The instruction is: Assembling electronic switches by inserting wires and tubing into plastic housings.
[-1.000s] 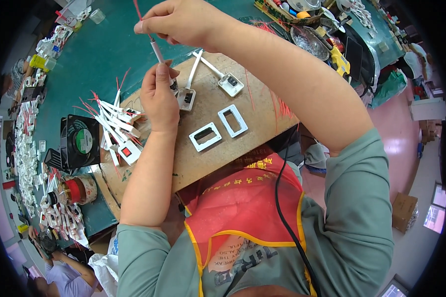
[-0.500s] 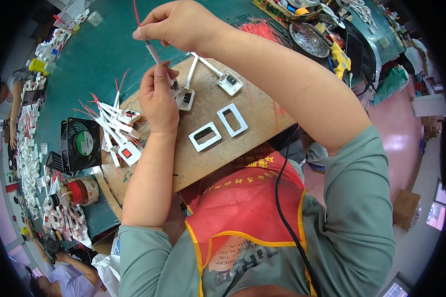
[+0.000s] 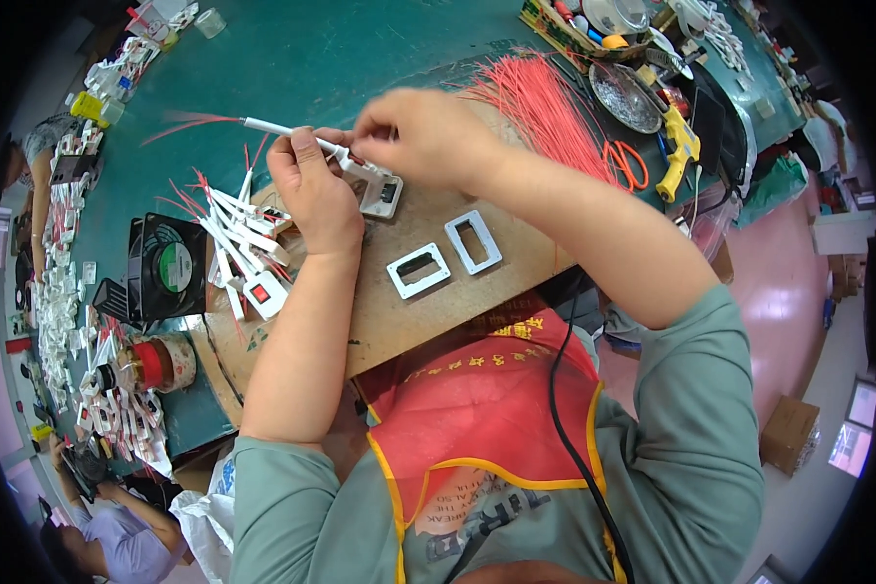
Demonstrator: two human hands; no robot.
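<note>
The left hand [image 3: 319, 202] holds a white stick [image 3: 268, 127], with its fingers pinched on it. Thin red wires [image 3: 202, 120] poke out of the stick's left end. The stick is up over the far edge of a brown board [image 3: 380, 331] on the green desk [image 3: 263, 58]. The right hand [image 3: 426, 138] is just beside the left one. Its fingers are bent but blurry, so I cannot tell if they hold anything. Near the hands is a white box [image 3: 382, 197] with a black bit inside.

Two white frames [image 3: 424, 284] lie on the board, closer to the person. To the left are a pile of white sticks [image 3: 251, 237] and a black fan [image 3: 146, 277] with a round green label [image 3: 174, 267]. Any writing on that is too small to read. To the right are a big bunch of red wires [image 3: 545, 105], red scissors [image 3: 638, 167] and a yellow glue gun [image 3: 683, 146].

The red apron [image 3: 487, 409] has yellow writing [image 3: 472, 362] on it. The grey-green shirt [image 3: 681, 438] has big dark letters [image 3: 482, 530].
</note>
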